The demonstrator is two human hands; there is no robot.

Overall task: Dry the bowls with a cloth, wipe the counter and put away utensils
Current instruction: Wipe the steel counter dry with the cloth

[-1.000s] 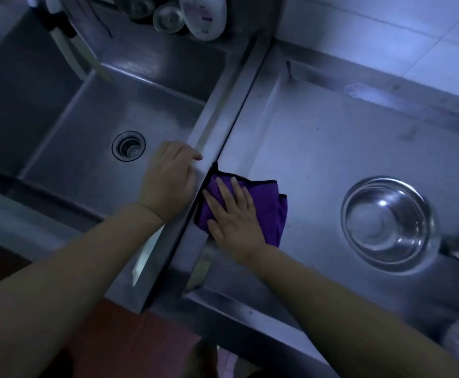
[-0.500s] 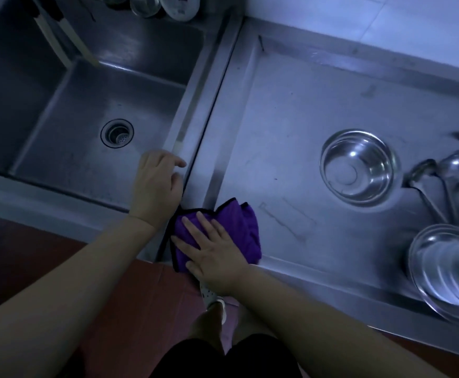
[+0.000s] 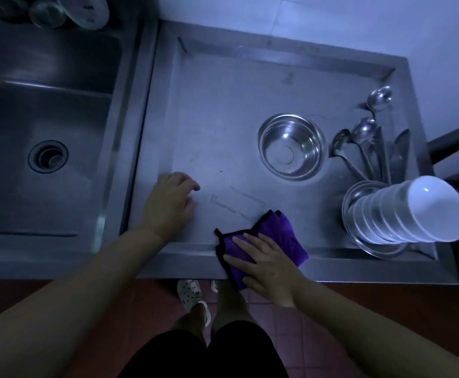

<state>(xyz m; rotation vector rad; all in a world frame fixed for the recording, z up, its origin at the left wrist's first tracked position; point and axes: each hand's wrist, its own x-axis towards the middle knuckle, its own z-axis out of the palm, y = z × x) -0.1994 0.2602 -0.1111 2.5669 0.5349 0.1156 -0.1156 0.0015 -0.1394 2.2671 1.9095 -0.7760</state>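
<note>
right hand point(image 3: 269, 264): fingers flat, pressing purple cloth point(image 3: 274, 241) on counter point(image 3: 222, 110) front edge | left hand point(image 3: 168, 204): loosely curled, resting left of cloth, holding nothing | cutlery point(image 3: 373, 148) right of steel bowl point(image 3: 291, 145), dim

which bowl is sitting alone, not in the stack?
The steel bowl standing upright by itself mid-counter, left of the spoons. The other bowls form a nested stack at the counter's right end, the topmost one white.

No words, brands or numbers could be read anywhere. The white container point(image 3: 90, 10) above the sink point(image 3: 45, 126) bore faint marks, too blurred and dim to make out.
</note>
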